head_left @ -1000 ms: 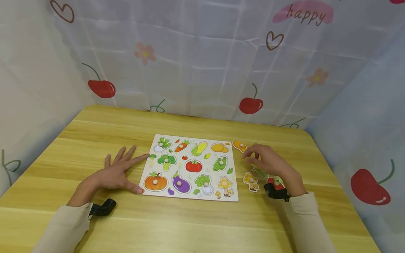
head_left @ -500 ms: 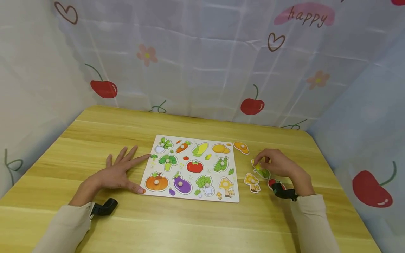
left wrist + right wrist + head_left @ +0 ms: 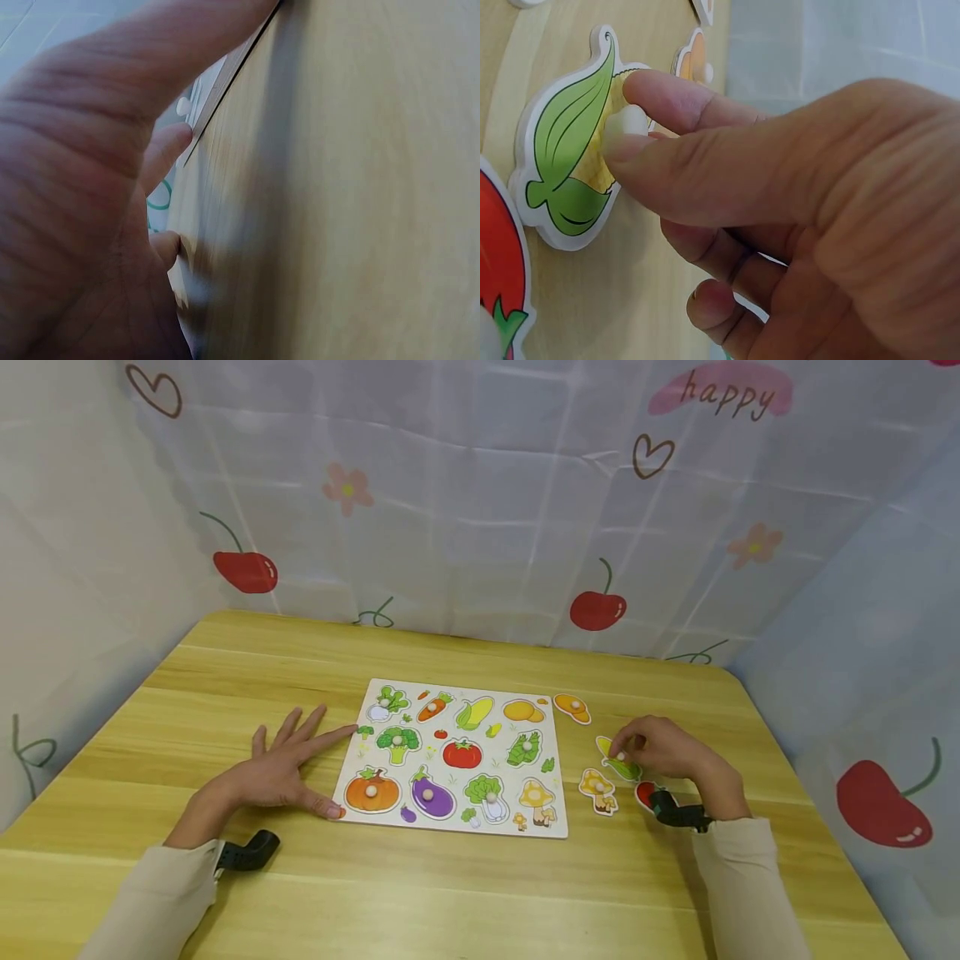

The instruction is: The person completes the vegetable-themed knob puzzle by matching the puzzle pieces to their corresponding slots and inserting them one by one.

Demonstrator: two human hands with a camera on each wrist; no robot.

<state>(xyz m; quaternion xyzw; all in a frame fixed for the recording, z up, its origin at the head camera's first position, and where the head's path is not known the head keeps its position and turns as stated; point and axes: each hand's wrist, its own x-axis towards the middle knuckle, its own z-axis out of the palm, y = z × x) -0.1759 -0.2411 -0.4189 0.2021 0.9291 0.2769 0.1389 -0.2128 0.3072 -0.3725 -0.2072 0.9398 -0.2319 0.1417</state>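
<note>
My right hand (image 3: pixel 663 747) is over the corn puzzle piece (image 3: pixel 627 769), right of the puzzle board (image 3: pixel 489 758). In the right wrist view, thumb and forefinger pinch the white knob (image 3: pixel 628 121) of this corn piece, which lies close on the table. My left hand (image 3: pixel 273 774) has its fingers spread; thumb and forefinger touch the board's left edge. On the board, knobbed pieces such as the pumpkin (image 3: pixel 381 799) and eggplant (image 3: pixel 437 802) sit in their places. The corn, tomato, mushroom and orange-yellow vegetable pictures there carry no knobs.
Beside the board lie a mushroom piece (image 3: pixel 597 787), an orange-yellow vegetable piece (image 3: pixel 570 713) and a tomato piece (image 3: pixel 643 793), partly hidden under the right wrist camera (image 3: pixel 678 812). A printed curtain (image 3: pixel 465 543) hangs behind the wooden table (image 3: pixel 450 902).
My right hand has moved from near the orange-yellow piece right and toward me to the corn piece, and its fingers have closed on the knob. The left hand stays at the board.
</note>
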